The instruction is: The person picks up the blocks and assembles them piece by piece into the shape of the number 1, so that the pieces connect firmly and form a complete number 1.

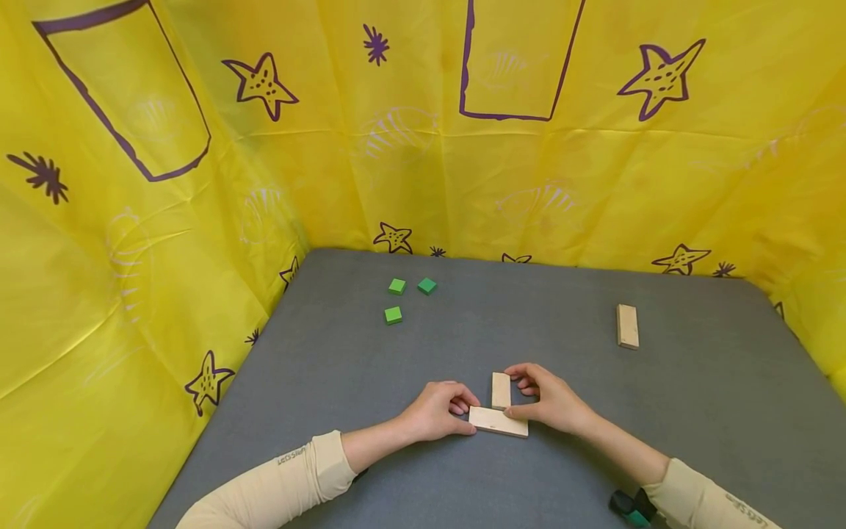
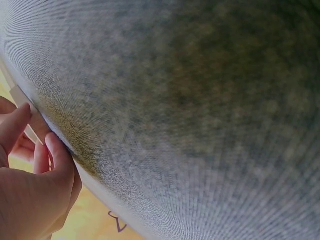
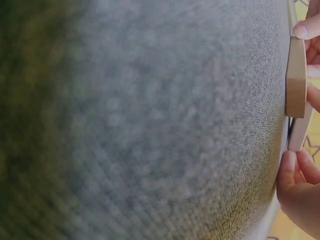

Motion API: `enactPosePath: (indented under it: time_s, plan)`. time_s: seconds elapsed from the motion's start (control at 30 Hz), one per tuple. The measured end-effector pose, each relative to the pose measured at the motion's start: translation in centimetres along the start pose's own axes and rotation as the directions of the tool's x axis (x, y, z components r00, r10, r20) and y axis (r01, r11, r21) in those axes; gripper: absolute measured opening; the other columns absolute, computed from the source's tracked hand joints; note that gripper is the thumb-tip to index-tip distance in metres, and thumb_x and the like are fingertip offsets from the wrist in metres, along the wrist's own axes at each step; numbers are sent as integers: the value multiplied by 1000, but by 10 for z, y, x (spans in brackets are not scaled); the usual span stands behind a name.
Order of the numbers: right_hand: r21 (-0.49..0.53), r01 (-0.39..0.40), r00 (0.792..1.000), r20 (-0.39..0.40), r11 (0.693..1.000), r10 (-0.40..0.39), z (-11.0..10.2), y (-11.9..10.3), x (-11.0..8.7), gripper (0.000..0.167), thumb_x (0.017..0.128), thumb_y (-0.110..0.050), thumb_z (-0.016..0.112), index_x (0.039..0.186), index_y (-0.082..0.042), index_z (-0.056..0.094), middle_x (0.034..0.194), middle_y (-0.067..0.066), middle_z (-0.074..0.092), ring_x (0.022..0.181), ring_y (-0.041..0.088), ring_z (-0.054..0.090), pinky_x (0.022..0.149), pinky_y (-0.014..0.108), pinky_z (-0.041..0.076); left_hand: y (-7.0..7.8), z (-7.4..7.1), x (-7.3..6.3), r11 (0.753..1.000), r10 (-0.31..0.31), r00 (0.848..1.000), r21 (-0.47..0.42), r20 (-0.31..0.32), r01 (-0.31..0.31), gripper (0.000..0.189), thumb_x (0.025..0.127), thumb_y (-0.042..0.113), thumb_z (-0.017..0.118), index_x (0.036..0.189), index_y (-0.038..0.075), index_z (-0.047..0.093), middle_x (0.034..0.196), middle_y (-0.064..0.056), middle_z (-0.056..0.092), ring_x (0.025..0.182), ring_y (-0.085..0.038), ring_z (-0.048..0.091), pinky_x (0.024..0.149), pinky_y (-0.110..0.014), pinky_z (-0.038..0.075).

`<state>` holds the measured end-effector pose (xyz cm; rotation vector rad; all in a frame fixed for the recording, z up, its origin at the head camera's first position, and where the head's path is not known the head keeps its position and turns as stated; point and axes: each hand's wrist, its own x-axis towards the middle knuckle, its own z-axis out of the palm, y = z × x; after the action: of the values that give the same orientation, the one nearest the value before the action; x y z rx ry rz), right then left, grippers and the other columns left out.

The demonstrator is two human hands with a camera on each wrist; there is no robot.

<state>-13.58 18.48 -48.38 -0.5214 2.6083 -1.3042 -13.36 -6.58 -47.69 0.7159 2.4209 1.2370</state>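
Note:
In front of me, two plain wooden blocks lie close together in a T shape. Across the front runs one block (image 1: 492, 421); the other block (image 1: 501, 390) points away from its far edge. My left hand (image 1: 436, 411) holds the left end of the crosswise block, thumb at the near corner and a finger at the far one. Curled round the right side of the other block, my right hand (image 1: 551, 397) has a finger at its far end and the thumb where the two meet. In the right wrist view, the crosswise block (image 3: 296, 75) partly covers the other (image 3: 300, 132).
Three small green blocks, among them a darker green one (image 1: 427, 286), lie toward the back left of the grey table (image 1: 317, 345). A third wooden block (image 1: 627, 326) rests at the right. Yellow patterned cloth (image 1: 317, 176) hangs behind the table and at its sides.

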Motion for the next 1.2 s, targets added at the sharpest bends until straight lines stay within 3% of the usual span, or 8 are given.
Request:
enactPosePath:
  time_s: [0.7, 1.2]
  plan:
    - [1, 12, 1000, 8, 1000, -12, 0, 2, -1, 58, 75, -26, 85, 122, -5, 59, 112, 4, 59, 99, 21, 54, 86, 27, 50, 0, 0, 0, 1000, 4, 1000, 2, 1, -4, 28, 72, 6, 86, 96, 7, 71, 84, 6, 61, 76, -4, 58, 72, -17, 50]
    - [79, -22, 1000, -3, 997, 22, -5, 3, -2, 55, 78, -24, 83, 124, -4, 59, 117, 8, 61, 100, 22, 55, 87, 31, 51, -2, 0, 0, 1000, -8, 1000, -14, 3, 8, 28, 72, 5, 86, 95, 7, 71, 84, 7, 61, 75, -2, 57, 72, -17, 50]
